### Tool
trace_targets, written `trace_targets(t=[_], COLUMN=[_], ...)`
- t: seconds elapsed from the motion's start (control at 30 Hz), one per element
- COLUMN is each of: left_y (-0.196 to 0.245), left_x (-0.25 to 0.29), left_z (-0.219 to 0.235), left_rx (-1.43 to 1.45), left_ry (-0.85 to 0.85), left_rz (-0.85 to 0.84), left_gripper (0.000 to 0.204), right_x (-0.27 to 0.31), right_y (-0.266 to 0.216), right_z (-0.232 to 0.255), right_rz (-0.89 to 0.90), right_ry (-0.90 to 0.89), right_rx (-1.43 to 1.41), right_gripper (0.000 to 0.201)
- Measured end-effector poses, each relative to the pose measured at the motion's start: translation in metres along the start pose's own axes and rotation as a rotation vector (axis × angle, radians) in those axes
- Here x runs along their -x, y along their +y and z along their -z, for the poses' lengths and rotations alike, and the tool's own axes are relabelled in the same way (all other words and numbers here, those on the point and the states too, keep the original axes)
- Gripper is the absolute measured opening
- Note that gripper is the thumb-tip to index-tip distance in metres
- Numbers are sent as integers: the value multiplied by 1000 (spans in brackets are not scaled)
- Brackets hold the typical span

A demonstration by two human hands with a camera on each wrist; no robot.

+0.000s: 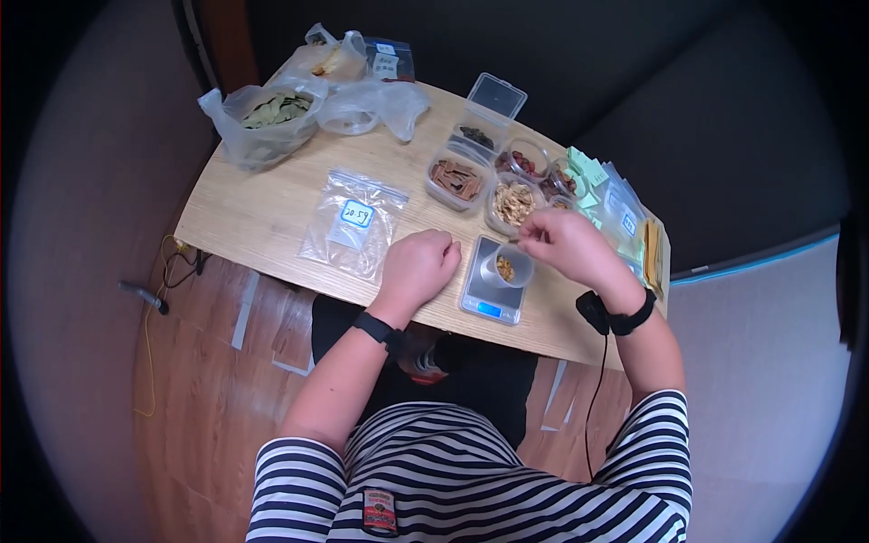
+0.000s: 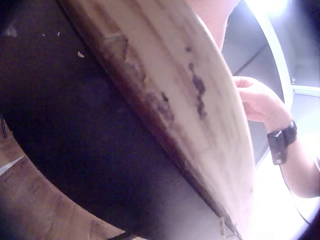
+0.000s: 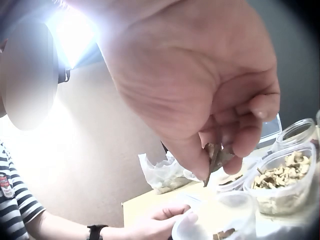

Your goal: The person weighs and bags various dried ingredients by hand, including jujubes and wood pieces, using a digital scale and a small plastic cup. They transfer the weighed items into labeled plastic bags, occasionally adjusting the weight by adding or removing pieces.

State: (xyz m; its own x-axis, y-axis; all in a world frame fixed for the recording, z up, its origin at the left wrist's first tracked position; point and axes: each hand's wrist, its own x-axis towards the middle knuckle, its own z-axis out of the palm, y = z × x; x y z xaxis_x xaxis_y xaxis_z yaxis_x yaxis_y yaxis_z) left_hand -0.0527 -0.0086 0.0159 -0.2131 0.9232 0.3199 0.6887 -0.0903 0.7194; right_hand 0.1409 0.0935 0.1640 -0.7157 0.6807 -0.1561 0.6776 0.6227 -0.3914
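My right hand (image 1: 572,246) is over a small clear plastic cup (image 1: 523,272) holding yellowish-brown dried pieces (image 1: 504,268). In the right wrist view its thumb and fingers pinch a thin brown dried piece (image 3: 214,164) above the cup. The cup stands on a digital kitchen scale (image 1: 480,291) with a lit blue display. Left of the scale, my left hand (image 1: 420,268) rests on the table, its fingers loosely curled and holding nothing. A tub of pale dried slices (image 1: 514,204) stands just behind the cup.
Beyond the scale are tubs of brown bark strips (image 1: 455,180), red dried fruit (image 1: 522,164) and dark pieces (image 1: 477,138). A labelled zip bag (image 1: 326,226) lies left. Plastic bags, one with dried leaves (image 1: 279,109), stand far left. Packets (image 1: 623,217) line the right edge.
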Motion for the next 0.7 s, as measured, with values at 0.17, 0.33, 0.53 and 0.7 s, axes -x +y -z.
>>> trace_targets(t=[0.17, 0.33, 0.53, 0.7], left_y=[-2, -2, -2, -1], left_x=[1, 2, 2, 3], left_z=[-4, -7, -7, -8], left_rx=[-10, -23, -35, -62], left_ry=[15, 17, 29, 9], left_rz=[-18, -16, -40, -26], left_gripper=[27, 29, 29, 28], right_x=[17, 19, 44, 84], right_y=[7, 5, 13, 42], right_z=[-25, -41, -35, -73], right_rz=[103, 155, 57, -164], right_ry=[22, 109, 311, 527], right_rx=[237, 287, 68, -234], right_gripper=[13, 14, 18, 22])
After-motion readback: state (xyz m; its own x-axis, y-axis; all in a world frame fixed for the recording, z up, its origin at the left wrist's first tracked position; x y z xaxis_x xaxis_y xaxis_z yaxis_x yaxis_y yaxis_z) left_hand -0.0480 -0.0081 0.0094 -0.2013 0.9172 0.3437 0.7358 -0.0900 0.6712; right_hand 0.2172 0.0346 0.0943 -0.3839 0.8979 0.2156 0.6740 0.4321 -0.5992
